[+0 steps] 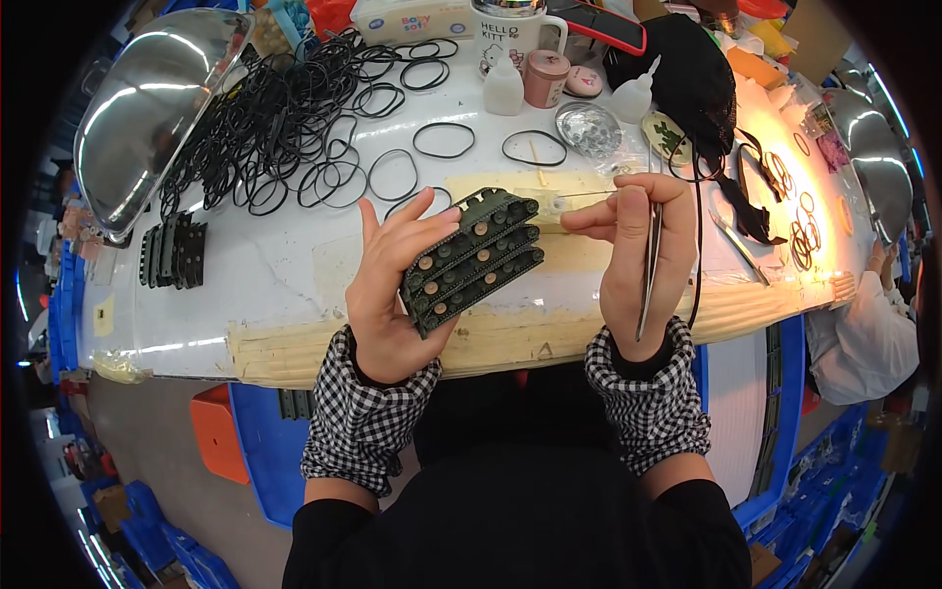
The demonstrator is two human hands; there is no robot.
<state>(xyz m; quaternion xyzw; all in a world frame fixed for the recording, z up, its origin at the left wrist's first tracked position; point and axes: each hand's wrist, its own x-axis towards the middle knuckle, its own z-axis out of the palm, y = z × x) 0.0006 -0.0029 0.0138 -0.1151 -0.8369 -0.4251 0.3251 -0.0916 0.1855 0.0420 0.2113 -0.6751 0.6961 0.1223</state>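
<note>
My left hand [392, 285] holds a stack of dark green plastic strips [471, 260] studded with round copper-coloured discs, fanned across its palm and fingers above the table's front edge. My right hand [636, 257] grips metal tweezers [651, 270] that point down along the palm. Its thumb and forefinger pinch something small just right of the strips' upper end; what it is cannot be made out. Both wrists wear black-and-white checked cuffs.
A heap of black rubber rings [294, 108] covers the white table [265, 285] at back left, beside a steel bowl [147, 108]. More dark strips [175, 255] lie at left. Glue bottles [503, 86], a mug [510, 34] and a small dish [589, 128] stand behind. Another person's sleeve [868, 334] is at right.
</note>
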